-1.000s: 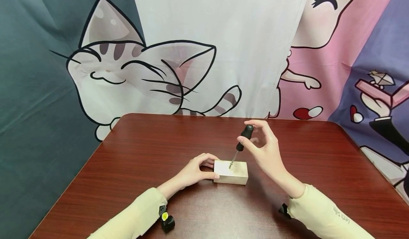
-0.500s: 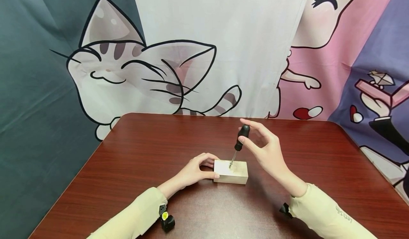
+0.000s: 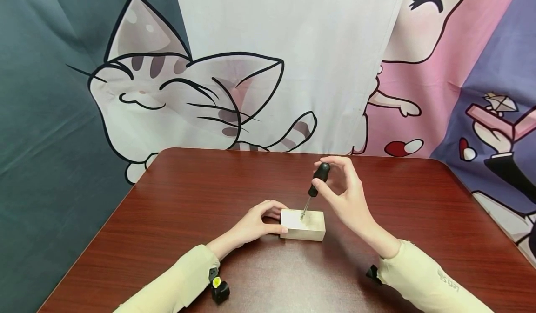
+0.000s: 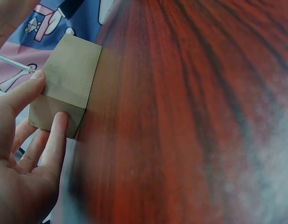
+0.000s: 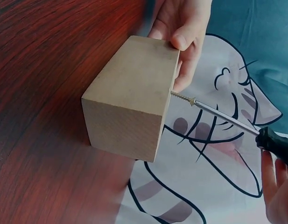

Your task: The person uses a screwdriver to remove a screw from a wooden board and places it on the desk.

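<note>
A pale wooden block lies on the table, its left end held between the thumb and fingers of my left hand. My right hand grips the black handle of a screwdriver, which leans to the right over the block. In the right wrist view the shaft of the screwdriver meets the head of a brass-coloured screw. The screw's point is at the block's top face, and much of its thread shows. The left wrist view shows my left hand at the end of the block.
The reddish-brown table has rounded far corners. Behind it hangs a cartoon cat cloth. Small black cameras sit at both wrists, one below the left sleeve and one by the right sleeve.
My right hand's fingers shift around the screwdriver handle, which tilts slightly left, then slightly back right. The block and my left hand stay in place.
</note>
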Demonstrator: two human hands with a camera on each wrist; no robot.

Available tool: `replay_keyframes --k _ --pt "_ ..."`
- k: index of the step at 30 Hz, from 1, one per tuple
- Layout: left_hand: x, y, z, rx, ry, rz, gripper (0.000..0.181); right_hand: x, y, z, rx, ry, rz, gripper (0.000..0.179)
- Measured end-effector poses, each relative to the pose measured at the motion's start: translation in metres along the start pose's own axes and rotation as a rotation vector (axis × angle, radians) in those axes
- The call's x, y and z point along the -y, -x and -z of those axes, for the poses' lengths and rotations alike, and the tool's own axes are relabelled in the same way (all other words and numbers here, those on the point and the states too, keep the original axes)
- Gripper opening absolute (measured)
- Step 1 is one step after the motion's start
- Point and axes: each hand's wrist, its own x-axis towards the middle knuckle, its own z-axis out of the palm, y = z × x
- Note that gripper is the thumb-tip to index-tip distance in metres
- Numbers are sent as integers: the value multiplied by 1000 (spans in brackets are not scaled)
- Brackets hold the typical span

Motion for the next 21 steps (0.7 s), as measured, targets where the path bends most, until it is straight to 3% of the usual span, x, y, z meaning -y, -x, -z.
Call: replay_keyframes --k 5,21 --pt "0 -1 0 -2 -4 12 48 0 0 0 -52 42 -35 48" --pt "3 -1 0 1 4 10 47 1 -2 3 -15 14 -44 44"
